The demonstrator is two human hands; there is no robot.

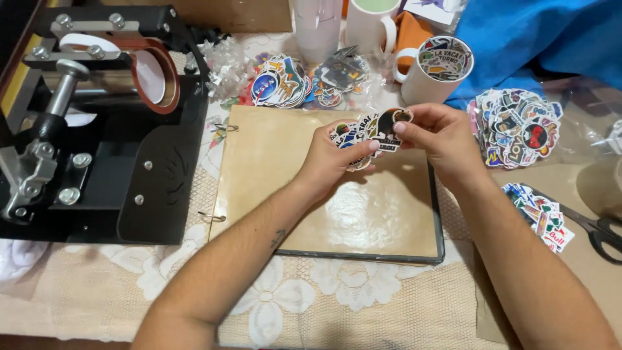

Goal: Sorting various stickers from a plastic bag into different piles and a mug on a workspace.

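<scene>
Holding a fanned stack of colourful die-cut stickers (363, 135) in our closed left hand (337, 159), we pinch its top sticker with our right hand (437, 139), above the tan ring-bound album (324, 207), twelve o'clock edge.

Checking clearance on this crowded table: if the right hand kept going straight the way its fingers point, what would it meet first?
The right hand points leftward, so it would first meet the fanned stickers held in the left hand, which its fingertips already touch.

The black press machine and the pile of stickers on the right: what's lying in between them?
In the head view, the tan binder lies between the press machine and that sticker pile, with both hands holding stickers above it.
</scene>
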